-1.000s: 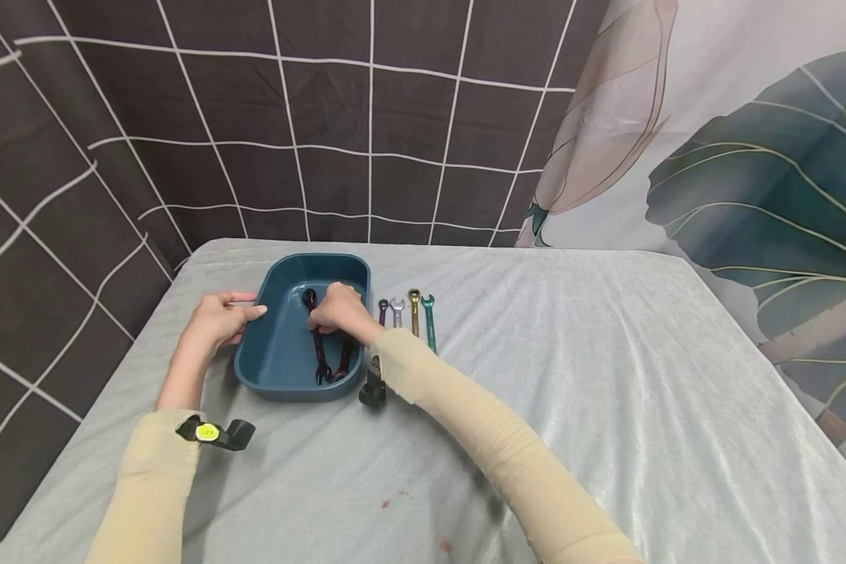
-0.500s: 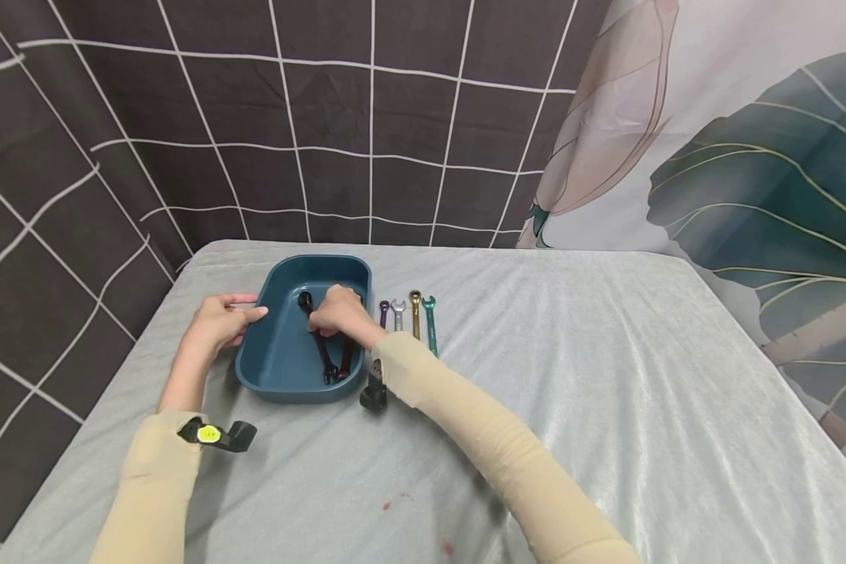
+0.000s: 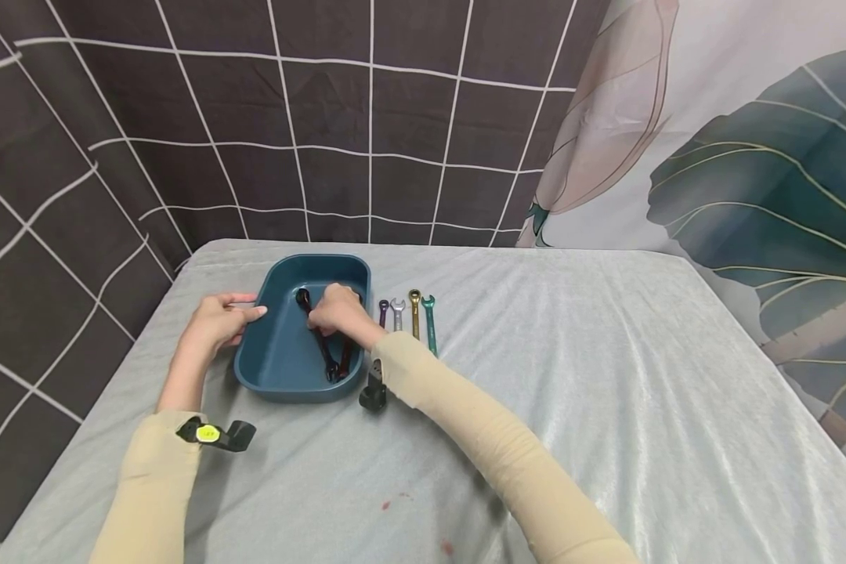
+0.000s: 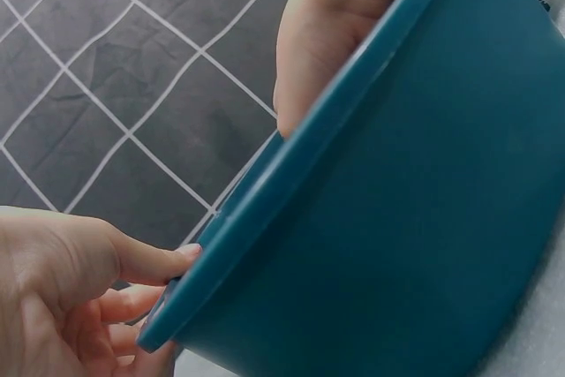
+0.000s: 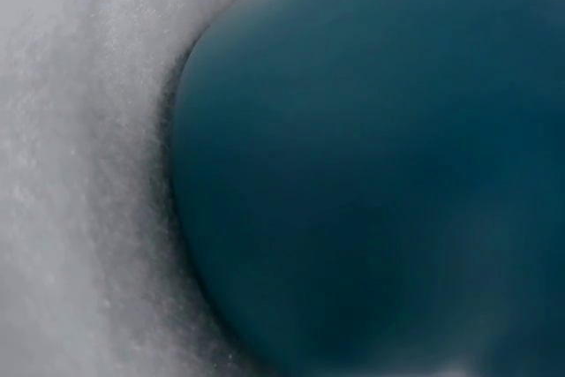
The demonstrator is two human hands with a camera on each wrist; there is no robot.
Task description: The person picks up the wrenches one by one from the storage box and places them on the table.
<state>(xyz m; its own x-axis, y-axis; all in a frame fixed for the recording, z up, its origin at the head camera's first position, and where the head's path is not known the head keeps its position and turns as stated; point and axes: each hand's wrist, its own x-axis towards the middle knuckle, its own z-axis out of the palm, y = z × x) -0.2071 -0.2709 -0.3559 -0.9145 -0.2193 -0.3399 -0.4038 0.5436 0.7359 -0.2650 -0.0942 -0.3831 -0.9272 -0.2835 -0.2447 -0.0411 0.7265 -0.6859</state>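
Observation:
A blue rectangular bin [image 3: 268, 372] stands at the left of the cloth-covered table. My left hand [image 3: 215, 321] holds its left rim; in the left wrist view the thumb [image 4: 159, 262] lies on the rim and the fingers are curled beside it. Inside the bin, my right hand [image 3: 338, 311] grips a dark wrench [image 3: 324, 351] by its middle, the ring end toward the back. A second, dark red wrench [image 3: 347, 356] lies close along its right side, partly hidden by the hand. The bin's outer wall [image 5: 353, 147] fills most of the right wrist view.
Just right of the bin several wrenches lie in a row: purple [image 3: 384, 312], silver [image 3: 398, 313], gold [image 3: 414, 309] and green [image 3: 430, 321]. My right forearm [image 3: 493, 423] crosses over in front of them. A dark gridded curtain [image 3: 338, 117] hangs behind the table.
The dark wrench has turned slightly in the bin: its ring end has shifted left and its front end right, toward the dark red wrench. The left hand stays on the rim.

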